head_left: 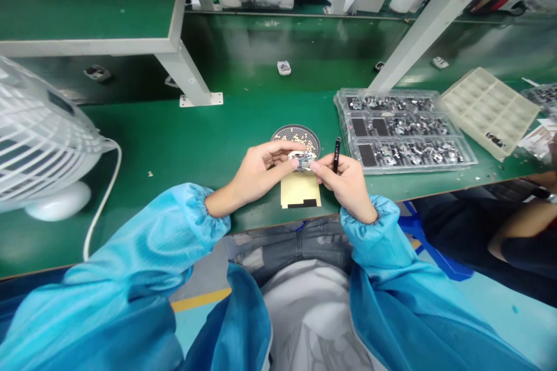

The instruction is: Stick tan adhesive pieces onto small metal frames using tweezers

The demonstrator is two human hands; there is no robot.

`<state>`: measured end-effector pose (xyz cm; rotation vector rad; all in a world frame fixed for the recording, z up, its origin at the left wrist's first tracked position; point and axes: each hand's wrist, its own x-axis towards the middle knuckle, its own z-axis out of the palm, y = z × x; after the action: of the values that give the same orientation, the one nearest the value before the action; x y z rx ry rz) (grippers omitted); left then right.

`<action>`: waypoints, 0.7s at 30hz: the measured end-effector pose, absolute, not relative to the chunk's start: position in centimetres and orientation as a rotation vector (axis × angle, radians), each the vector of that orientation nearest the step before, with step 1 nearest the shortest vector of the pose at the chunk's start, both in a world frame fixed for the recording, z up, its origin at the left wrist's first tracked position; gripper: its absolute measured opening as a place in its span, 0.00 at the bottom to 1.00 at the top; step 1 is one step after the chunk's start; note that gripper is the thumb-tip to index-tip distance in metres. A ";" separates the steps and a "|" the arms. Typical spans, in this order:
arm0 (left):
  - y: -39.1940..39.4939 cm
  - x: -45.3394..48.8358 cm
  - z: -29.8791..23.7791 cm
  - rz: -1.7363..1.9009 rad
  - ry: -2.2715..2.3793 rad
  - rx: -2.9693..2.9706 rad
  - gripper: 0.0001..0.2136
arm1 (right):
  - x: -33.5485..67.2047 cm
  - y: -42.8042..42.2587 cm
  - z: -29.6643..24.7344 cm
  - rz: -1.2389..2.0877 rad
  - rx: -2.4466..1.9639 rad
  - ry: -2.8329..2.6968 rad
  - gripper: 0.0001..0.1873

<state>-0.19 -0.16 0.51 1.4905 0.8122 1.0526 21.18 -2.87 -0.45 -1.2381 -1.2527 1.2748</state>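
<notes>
my lt hand (265, 171) & rt hand (343, 179) are together over the table (217, 145), w/ the small electronic part (302, 160) btwn them. lt thumb & index are closed on its lt side; rt thumb & fingertip are at its rt edge. fine detail on it is too small to read. rt hand also has a black pen-like tool (336, 155) tucked btwn the fingers, standing abt upright, tip end hidden by my hand.

part is above the far edge of a yellow sheet (300, 188), which has a black strip (303, 203) along its near edge. just beyond my fingers: round perforated dish (285, 130) w/ lots of tiny pale pcs in it, partly covered by lt hand.

to the rt, near the tool, a clear tray (418, 169) w/ 3 rows of small metallic parts, dark squares at the lt end of the rows. next to it, a cream compartment box (483, 101) sits at an angle, one dark bit in its near corner.

far lt: white fan (47, 133), its cable (107, 191) running down to the table edge. small white pc (284, 68) lies farther back, well apart from the dish. co-worker's arm (528, 220) shows at far rt, below table level.
</notes>
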 end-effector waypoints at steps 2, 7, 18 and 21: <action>-0.2 -0.2 0.2 1.044 0.827 1.608 0.19 | 21.2 -2.9 -0.4 1.289 -1.231 -1.231 0.21; -0.3 -0.2 0.0 1.078 0.878 1.816 0.20 | 21.2 -3.0 -0.3 1.286 -1.240 -1.207 0.22; -0.3 0.0 -0.2 1.067 0.918 1.797 0.21 | 21.1 -2.9 -0.4 1.216 -1.274 -1.224 0.22; -0.3 -0.1 -0.2 1.096 0.888 1.850 0.20 | 21.2 -2.9 -0.3 1.236 -1.265 -1.229 0.23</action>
<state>-0.06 -0.28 -0.24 1.8503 0.8880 1.0956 21.20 -2.93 -0.33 -1.2646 -1.2290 1.2363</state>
